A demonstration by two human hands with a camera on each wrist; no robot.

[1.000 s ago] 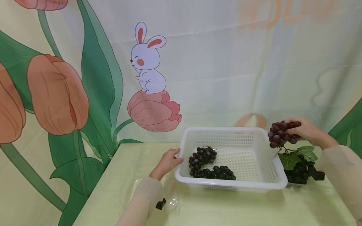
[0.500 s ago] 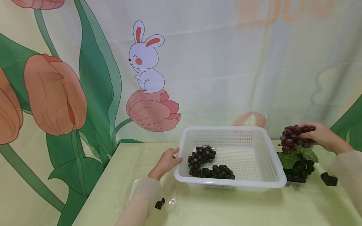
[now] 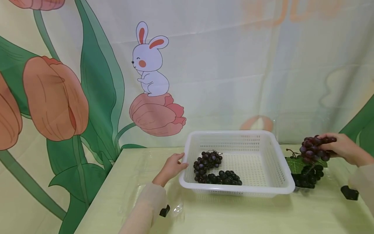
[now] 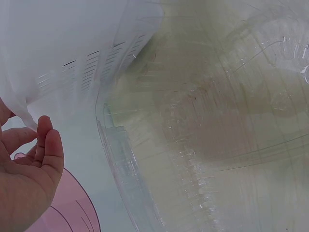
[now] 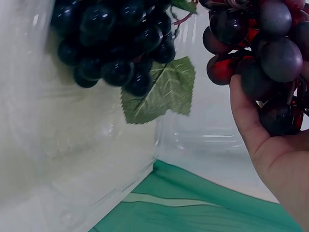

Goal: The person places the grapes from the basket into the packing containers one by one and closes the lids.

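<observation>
My left hand (image 3: pixel 170 167) holds the left rim of a white slotted plastic basket (image 3: pixel 239 188); the left wrist view shows its thumb and fingers (image 4: pixel 49 145) at that rim. Inside the basket, a dark purple grape bunch (image 3: pixel 208 164) lies on the left and a black one (image 3: pixel 226 177) along the front wall. Right of the basket, my right hand (image 3: pixel 344 148) grips a bunch of red grapes (image 3: pixel 311 148), its thumb (image 5: pixel 248 116) against the fruit. Below that bunch, black grapes (image 3: pixel 309 178) with a green leaf (image 5: pixel 164 92) sit in a low container (image 3: pixel 304 189), partly hidden.
Clear plastic (image 4: pixel 193 159) covers the light green table (image 3: pixel 233 214). A printed cloth (image 3: pixel 222 71) with tulips and a rabbit hangs right behind the basket. Small black pieces (image 3: pixel 349 192) show by both sleeves.
My right hand has carried the red grapes right and down, from beside the basket's right rim to over the black grapes. The left hand stays at the basket rim.
</observation>
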